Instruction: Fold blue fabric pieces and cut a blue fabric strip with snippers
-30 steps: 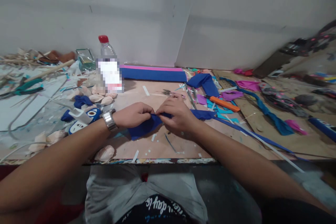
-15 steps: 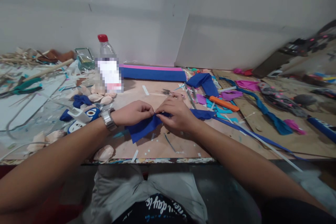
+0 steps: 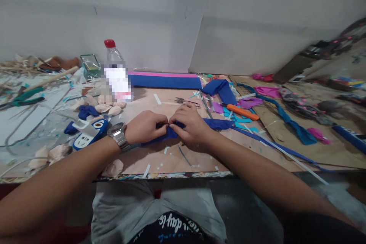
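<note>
A strip of blue fabric [image 3: 219,123] runs under and between my two hands over the table. My left hand [image 3: 147,126], with a metal watch [image 3: 119,135] on its wrist, pinches the fabric between thumb and forefinger. Pressed against it, my right hand [image 3: 190,126] pinches the same strip, fingers curled. The fingertips meet and hide the pinched spot. Part of the fabric shows below my left hand. Behind my right hand lie small thread snips [image 3: 183,101], and an orange utility knife [image 3: 243,111] is to its right.
A long blue and pink fabric roll [image 3: 166,81] lies along the wall. At left are a blue-and-white glue gun [image 3: 90,133], green-handled pliers [image 3: 25,96], peach fabric pieces [image 3: 114,109] and a red-capped bottle [image 3: 113,51]. Teal fabric [image 3: 297,127] lies on cardboard at right.
The loose left end of the blue fabric, spread out below my hands before, is now mostly gathered under my left hand. My fingertips have come together, and my left wrist has turned slightly.
</note>
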A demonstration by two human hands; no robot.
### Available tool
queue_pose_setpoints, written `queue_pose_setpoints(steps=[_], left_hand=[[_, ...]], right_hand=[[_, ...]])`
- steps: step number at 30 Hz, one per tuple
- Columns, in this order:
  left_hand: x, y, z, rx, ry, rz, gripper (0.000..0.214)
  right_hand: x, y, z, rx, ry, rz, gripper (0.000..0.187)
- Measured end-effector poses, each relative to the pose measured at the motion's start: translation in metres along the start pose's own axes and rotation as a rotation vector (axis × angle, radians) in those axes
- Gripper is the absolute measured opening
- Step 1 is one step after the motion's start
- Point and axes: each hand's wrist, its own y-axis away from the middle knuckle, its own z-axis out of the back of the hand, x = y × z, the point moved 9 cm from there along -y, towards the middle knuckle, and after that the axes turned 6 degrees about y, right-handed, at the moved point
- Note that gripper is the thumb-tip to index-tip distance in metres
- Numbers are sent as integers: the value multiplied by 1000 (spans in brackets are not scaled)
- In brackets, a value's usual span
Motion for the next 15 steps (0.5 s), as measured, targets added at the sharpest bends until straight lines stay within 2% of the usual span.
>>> queue_pose_setpoints(steps=[6,11,15], left_hand=[[-2,0,-3,-7,-158,-68,27],[0,-1,-3,-7,-210,-65,25],[1,-1,-2,-15,-202,-73,27]], right_hand=[[1,-1,-3,78,12,-23,10],[-7,-1,-3,48,0,-51,5],[-10,0,-4,47,8,-52,9]])
